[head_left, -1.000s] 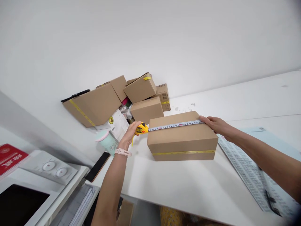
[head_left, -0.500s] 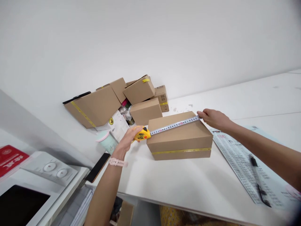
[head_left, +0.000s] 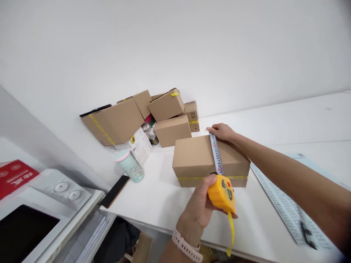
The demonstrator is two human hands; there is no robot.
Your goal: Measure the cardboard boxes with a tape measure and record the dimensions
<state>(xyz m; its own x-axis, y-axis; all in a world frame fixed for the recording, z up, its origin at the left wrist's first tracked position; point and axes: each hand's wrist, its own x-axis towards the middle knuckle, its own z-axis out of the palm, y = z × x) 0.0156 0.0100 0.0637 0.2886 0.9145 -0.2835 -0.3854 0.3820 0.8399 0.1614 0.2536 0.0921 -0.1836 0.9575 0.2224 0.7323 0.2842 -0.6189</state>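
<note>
In front of me a closed cardboard box (head_left: pixel 189 153) with a yellow tape strip along its front side rests on the white table (head_left: pixel 153 193). My left hand (head_left: pixel 201 204) grips the yellow tape measure (head_left: pixel 221 193) by its case, just before the box's near side; a yellow wrist strap dangles from it. The silver blade (head_left: pixel 216 153) runs out across the box top, front to back. At the far edge of the box, my right hand (head_left: pixel 222 132) pinches the blade's end between thumb and fingers.
Several cardboard boxes (head_left: pixel 172 131) are stacked by the wall. A mint cup (head_left: pixel 131 168) and a black phone (head_left: pixel 115 190) lie to the left, near a white microwave (head_left: pixel 68 190). Printed sheets (head_left: pixel 285 193) with a black pen (head_left: pixel 307 233) are at right.
The tape measure has swung from lying along the box's length to crossing its width. My left hand moved right and nearer to me; my right hand moved left to the far edge.
</note>
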